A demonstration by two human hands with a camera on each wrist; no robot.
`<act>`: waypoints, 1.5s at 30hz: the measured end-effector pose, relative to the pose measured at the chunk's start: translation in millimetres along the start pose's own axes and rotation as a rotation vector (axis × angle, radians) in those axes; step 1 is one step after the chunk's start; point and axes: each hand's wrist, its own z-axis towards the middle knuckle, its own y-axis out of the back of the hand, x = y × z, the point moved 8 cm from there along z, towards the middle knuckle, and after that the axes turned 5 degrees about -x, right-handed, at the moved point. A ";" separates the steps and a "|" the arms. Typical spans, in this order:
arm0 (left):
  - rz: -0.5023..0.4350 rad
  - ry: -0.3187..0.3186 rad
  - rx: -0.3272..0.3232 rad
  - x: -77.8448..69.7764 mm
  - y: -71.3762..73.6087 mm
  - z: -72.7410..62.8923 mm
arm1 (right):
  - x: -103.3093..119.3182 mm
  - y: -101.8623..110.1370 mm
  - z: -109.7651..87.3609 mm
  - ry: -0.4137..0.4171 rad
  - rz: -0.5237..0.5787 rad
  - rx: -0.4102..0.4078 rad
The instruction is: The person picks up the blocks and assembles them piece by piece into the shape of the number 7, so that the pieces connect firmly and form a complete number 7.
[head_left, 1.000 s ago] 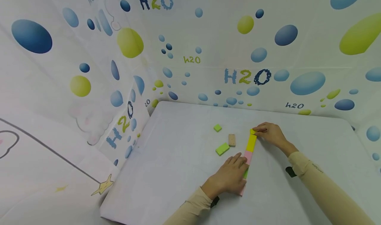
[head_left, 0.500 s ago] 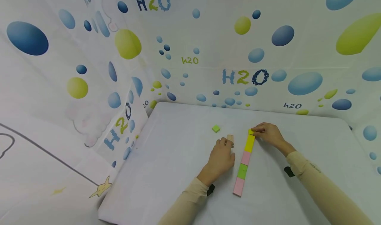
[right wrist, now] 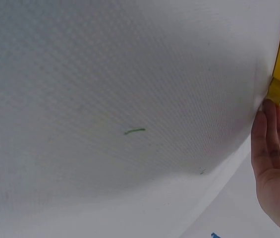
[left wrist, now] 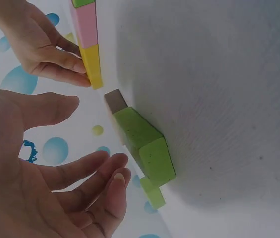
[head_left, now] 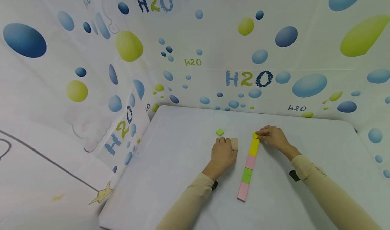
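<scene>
My left hand [head_left: 223, 154] hovers over a green rectangular block [left wrist: 152, 146], thumb and fingers spread apart beside it in the left wrist view; the head view hides that block beneath the hand. Close by lie a plain wooden block [head_left: 234, 144] and a small green block [head_left: 219, 132]. At the far end of a straight row, my right hand [head_left: 275, 137] pinches a small yellow block [right wrist: 277, 90] between thumb and fingers. It abuts a longer yellow block [head_left: 254, 146], followed by a pink block [head_left: 250, 162], a green block [head_left: 246, 175] and another pink block [head_left: 243, 192].
All the blocks lie on a white-covered table [head_left: 170, 162] with rounded corners. Behind it and on the left hangs a white sheet [head_left: 213, 37] printed with blue and green ovals and lettering.
My left hand has left the row of blocks and moved left and away from me, over the green rectangular block. The right hand keeps its hold on the small yellow block.
</scene>
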 end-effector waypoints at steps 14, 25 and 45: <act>0.071 0.009 0.032 -3.9 -16.7 16.4 | 2.7 -0.9 -1.4 -0.008 -0.026 -0.004; 0.102 0.000 0.040 -9.7 -20.6 18.7 | -1.7 -2.0 0.2 0.006 -0.019 0.000; 0.147 -0.052 0.093 -15.8 -17.0 32.8 | -3.5 -2.7 2.5 -0.016 -0.020 0.005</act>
